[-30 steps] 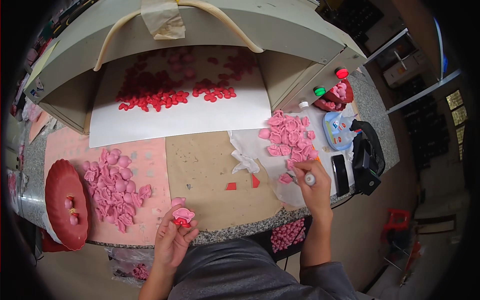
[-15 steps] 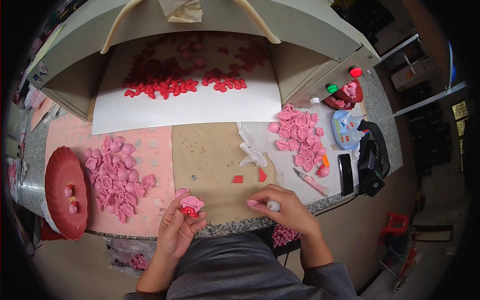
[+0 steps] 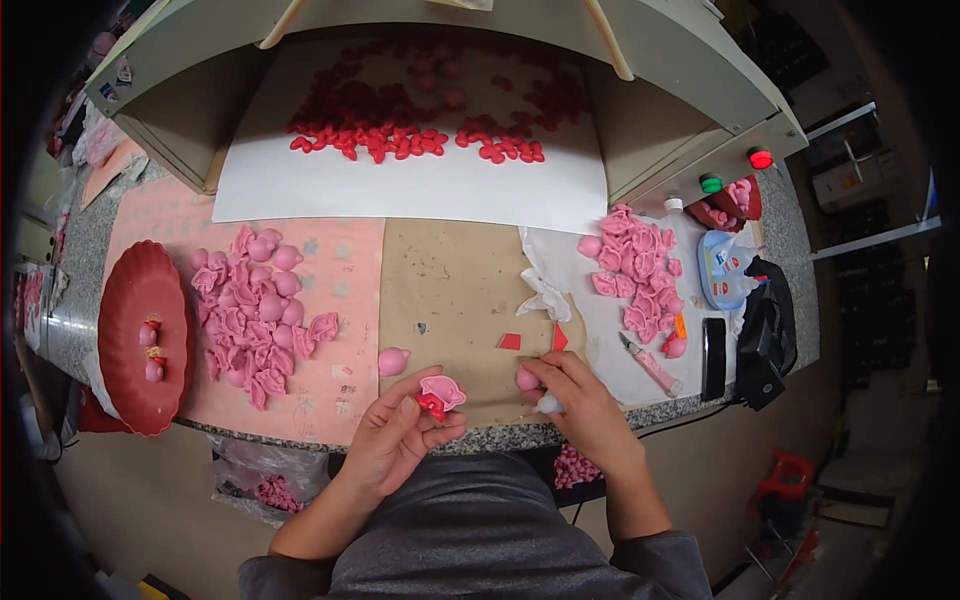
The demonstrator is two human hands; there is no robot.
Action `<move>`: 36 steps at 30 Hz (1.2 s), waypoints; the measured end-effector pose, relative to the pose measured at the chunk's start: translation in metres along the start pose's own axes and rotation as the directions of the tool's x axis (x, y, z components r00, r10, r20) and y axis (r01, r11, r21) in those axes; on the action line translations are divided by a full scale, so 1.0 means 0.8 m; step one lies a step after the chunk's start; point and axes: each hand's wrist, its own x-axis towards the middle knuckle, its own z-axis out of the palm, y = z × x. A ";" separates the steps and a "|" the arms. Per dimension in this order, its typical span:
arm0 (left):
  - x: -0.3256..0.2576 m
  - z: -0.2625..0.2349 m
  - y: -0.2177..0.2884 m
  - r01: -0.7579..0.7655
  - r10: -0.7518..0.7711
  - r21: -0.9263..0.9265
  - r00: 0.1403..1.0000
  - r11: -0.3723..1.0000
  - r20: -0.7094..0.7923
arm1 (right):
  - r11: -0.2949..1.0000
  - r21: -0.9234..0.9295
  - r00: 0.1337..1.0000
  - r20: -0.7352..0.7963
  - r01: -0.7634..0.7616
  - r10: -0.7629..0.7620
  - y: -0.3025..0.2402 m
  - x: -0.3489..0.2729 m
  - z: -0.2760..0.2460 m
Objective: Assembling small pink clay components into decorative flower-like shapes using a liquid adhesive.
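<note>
Between the fingertips of my left hand (image 3: 392,432) is a small pink hollow piece with a ruffled rim (image 3: 442,391), joined to or pressed against a glossy red piece (image 3: 431,405). My right hand (image 3: 597,418) pinches a round pink piece (image 3: 526,380) between thumb and finger. A small bottle with a whitish end (image 3: 549,403) is tucked in the same hand, its body mostly hidden. Both hands are over the front edge of the brown work sheet (image 3: 455,290), apart from each other. A loose pink ball-shaped piece (image 3: 394,361) lies just beyond my left hand.
Pink pieces are heaped at left (image 3: 262,315) and right (image 3: 640,265). A red oval tray (image 3: 117,340) stands far left. Red pieces (image 3: 375,140) lie under the grey hood (image 3: 690,150). Small red scraps (image 3: 510,341), a tube (image 3: 652,364) and a phone (image 3: 713,358) lie rightward.
The whole view has shifted, with the bench sliding right and slightly up. My right hand has turned a little, showing more of the round pink piece. My left hand keeps its hold.
</note>
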 end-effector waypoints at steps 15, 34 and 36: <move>0.007 0.017 -0.013 0.090 -0.089 0.086 0.996 0.992 -0.017 | 0.883 0.442 0.987 -0.087 0.159 -0.135 -0.045 0.014 0.015; 0.011 0.023 -0.018 -0.209 0.185 0.469 0.978 0.858 0.097 | 0.836 0.544 0.993 -0.114 0.066 -0.005 -0.031 0.005 0.044; 0.012 0.021 -0.019 -0.353 0.293 0.509 0.936 0.785 0.197 | 0.851 0.512 0.988 -0.149 0.118 -0.047 -0.031 0.005 0.047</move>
